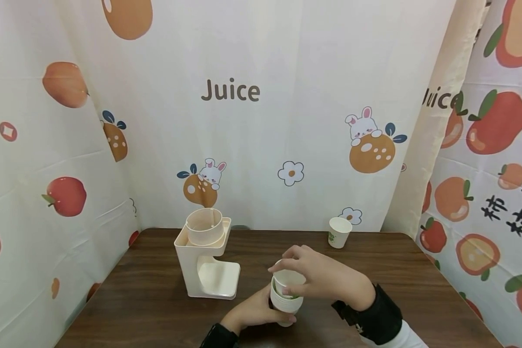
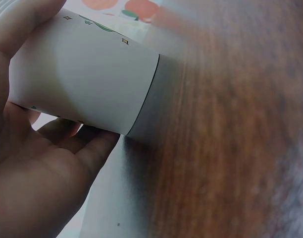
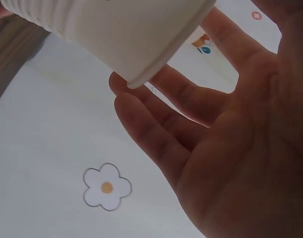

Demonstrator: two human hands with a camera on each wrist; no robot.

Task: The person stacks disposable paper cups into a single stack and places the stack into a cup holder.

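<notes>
At the front of the table, my left hand (image 1: 257, 309) grips a stack of white paper cups (image 1: 285, 304) from the side, thumb in front. The left wrist view shows the lowest cup (image 2: 87, 74) with its base close over the wood and fingers curled around it. My right hand (image 1: 324, 276) reaches over from the right and holds the top paper cup (image 1: 288, 280) near its rim. This cup stands well out of the stack, its lower part still nested. In the right wrist view, fingertips lie at the cup's rim (image 3: 164, 64), with ridged stacked rims beyond.
A cream plastic stand (image 1: 189, 273) with a round cup-like container (image 1: 204, 231) on top stands left of the hands. A single paper cup (image 1: 339, 233) sits at the back right of the brown table (image 1: 135, 290). Fruit-printed curtains (image 1: 265, 130) hang behind and at both sides.
</notes>
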